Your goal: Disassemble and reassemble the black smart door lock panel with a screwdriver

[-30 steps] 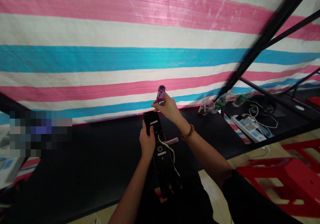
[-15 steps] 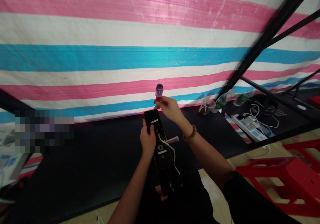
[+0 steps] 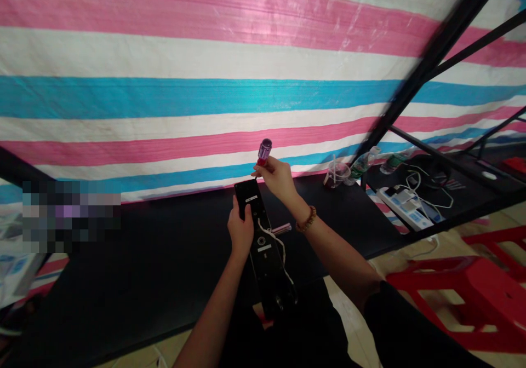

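A long black device (image 3: 263,261) with white labels, perhaps a door-lock body, leans over the edge of the black table toward my lap. Its upper left side is in the grip of my left hand (image 3: 241,226), thumb on the face. My right hand (image 3: 276,177) pinches a screwdriver (image 3: 265,149) with a clear purple and red handle, tilted slightly to the right. The shaft points down to the device's top end; whether its tip sits on a screw is too small to see. A white cable (image 3: 278,240) runs along the device, beside a pinkish metallic bar (image 3: 281,229).
Behind the black table (image 3: 164,258) hangs a striped tarp (image 3: 205,97). A plastic cup (image 3: 337,174) and green-labelled bottles (image 3: 361,165) stand at the back right. Further right are a power strip (image 3: 405,208) with cables, a black metal frame (image 3: 411,88) and red stools (image 3: 472,291).
The screwdriver handle has tipped a little to the right in my right hand. My left hand keeps its hold on the device; the whole view has shifted slightly.
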The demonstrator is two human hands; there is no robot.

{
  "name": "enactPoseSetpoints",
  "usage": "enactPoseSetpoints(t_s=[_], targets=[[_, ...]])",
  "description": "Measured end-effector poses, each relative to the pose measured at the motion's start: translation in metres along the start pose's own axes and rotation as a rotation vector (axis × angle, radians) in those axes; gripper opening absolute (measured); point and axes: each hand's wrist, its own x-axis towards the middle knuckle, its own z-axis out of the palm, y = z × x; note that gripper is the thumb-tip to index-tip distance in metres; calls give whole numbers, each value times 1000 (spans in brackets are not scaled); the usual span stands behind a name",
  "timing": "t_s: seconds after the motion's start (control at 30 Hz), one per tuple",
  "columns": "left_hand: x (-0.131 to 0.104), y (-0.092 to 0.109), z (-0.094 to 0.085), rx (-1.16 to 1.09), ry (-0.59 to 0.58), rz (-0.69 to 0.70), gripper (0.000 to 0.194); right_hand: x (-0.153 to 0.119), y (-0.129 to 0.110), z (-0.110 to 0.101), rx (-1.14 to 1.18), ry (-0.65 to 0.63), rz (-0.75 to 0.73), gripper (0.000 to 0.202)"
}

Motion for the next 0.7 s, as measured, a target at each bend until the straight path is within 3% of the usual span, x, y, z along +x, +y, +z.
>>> enactPoseSetpoints(t_s=[0.17, 0.3, 0.37, 0.47, 0.57, 0.7], targets=[[3, -3, -10, -32, -3, -43, 58, -7, -7, 3, -2, 87, 15, 25], [4, -36, -54, 10, -15, -67, 51, -37, -24, -18, 103, 203, -18, 24], [-1, -58, -82, 209, -93, -2, 40, -61, -33, -35, 111, 273, 10, 27], [-17, -81, -110, 403, -328, 135, 30, -104, -36, -59, 135, 391, 109, 27], [-32, -83, -115, 511, -382, 229, 32, -148, -26, -75, 224, 442, 221, 25], [-37, -71, -102, 640, -390, 248, 26, -197, -13, -81, 365, 498, 336, 24]])
